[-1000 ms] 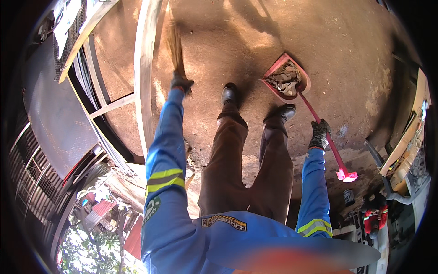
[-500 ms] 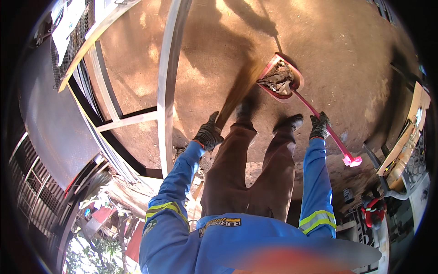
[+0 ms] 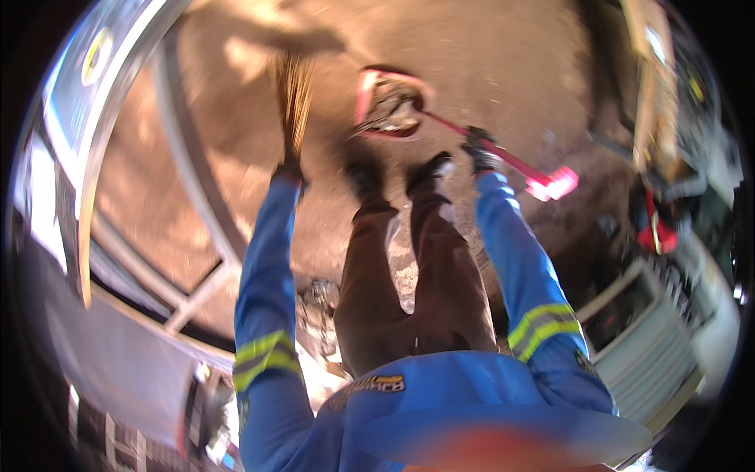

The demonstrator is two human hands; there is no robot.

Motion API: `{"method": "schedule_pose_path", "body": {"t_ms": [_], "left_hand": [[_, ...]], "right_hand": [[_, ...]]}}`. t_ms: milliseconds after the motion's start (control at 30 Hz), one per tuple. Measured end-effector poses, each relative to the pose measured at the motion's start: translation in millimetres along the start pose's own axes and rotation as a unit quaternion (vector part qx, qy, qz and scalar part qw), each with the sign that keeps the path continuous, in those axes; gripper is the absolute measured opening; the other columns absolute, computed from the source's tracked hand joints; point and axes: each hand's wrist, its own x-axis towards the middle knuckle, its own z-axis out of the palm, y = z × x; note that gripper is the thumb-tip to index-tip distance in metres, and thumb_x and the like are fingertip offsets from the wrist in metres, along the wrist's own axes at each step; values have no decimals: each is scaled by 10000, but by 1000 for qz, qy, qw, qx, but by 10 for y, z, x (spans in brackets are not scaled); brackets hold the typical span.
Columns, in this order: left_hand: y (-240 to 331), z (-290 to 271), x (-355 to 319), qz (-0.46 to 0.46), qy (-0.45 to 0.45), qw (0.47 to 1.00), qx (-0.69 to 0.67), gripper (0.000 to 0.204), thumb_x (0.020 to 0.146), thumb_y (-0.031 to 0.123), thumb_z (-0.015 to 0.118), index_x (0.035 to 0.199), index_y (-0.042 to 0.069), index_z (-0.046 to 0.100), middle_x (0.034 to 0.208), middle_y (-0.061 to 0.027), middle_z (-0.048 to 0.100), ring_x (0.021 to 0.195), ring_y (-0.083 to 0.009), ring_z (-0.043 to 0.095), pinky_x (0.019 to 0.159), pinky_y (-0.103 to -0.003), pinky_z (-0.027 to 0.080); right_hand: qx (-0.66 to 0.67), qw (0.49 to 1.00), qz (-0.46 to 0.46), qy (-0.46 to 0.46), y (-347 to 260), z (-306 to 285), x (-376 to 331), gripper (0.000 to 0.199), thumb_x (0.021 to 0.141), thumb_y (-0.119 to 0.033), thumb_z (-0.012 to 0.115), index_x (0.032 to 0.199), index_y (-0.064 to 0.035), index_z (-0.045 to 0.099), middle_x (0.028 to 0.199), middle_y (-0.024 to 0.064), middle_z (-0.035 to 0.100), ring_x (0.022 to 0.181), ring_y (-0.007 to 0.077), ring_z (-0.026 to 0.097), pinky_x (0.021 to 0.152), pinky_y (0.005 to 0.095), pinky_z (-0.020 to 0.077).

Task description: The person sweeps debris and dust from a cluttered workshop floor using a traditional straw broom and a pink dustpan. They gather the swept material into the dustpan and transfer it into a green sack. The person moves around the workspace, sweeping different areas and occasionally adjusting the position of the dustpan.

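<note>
My left hand (image 3: 290, 173), in a dark glove, is closed round the base of a bristle hand broom (image 3: 292, 102). Its straw-coloured bristles point away from me and fan out at the far end. With my gloved right hand (image 3: 480, 149) I grip the long handle of a red dustpan (image 3: 363, 98). The pan is beyond my feet, left of my right hand, and holds dry leaves and debris (image 3: 391, 106). A bright pink grip end (image 3: 552, 183) sticks out past my right hand. Broom and pan are apart.
A metal frame (image 3: 193, 157) stands on the brown dirt floor (image 3: 495, 63) at the left. My dark shoes (image 3: 431, 171) are on the floor below the pan. Wooden boards (image 3: 653, 86) and a red object (image 3: 657, 236) lie at the right.
The broom has swung left, away from the dustpan, and its bristles now point straight ahead. My view has turned and shifted; the dustpan still holds its debris.
</note>
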Motion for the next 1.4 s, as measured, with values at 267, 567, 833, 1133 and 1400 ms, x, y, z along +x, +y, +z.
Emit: {"method": "schedule_pose_path", "body": {"t_ms": [267, 567, 833, 1133, 1400], "left_hand": [[875, 792, -1913, 143, -14, 977, -157, 916, 537, 81, 767, 1296, 110, 254, 701, -59, 535, 609, -192, 537, 565, -343, 492], [1653, 174, -3361, -77, 4, 976, -202, 839, 561, 72, 719, 1263, 94, 260, 792, -93, 531, 697, -203, 535, 593, -334, 476], [1111, 454, -3229, -96, 35, 991, -89, 817, 557, 228, 767, 1194, 38, 293, 933, -201, 577, 916, -320, 575, 735, -391, 474], [1830, 100, -2725, -52, 25, 998, -33, 730, 641, 138, 738, 1233, 88, 313, 847, -186, 565, 726, -277, 565, 617, -421, 472], [3858, -751, -2351, -23, -29, 999, -24, 926, 543, 378, 776, 1281, 49, 326, 1130, -227, 523, 1046, -324, 522, 864, -395, 433]], "right_hand": [[291, 924, 228, 99, -48, 53, -273, 253, 786, -261, 532, 924, -74, 632, 904, 122, 635, 886, 281, 596, 783, 353, 458], [313, 881, 328, 136, 487, -633, -1024, 261, 778, -327, 545, 793, -78, 622, 735, 107, 616, 703, 268, 587, 640, 399, 445], [-20, 977, 211, 28, 1073, -2053, -2008, 221, 729, -248, 604, 904, -113, 600, 950, 133, 595, 896, 310, 568, 644, 433, 462], [315, 797, 467, 219, 1476, -2529, -2323, 411, 567, -316, 758, 871, -100, 585, 865, 113, 597, 857, 297, 574, 710, 393, 467], [618, 371, 517, 462, 1925, -3242, -1639, 320, 762, -187, 628, 1032, -60, 514, 980, 114, 523, 885, 237, 520, 638, 410, 518]]}}
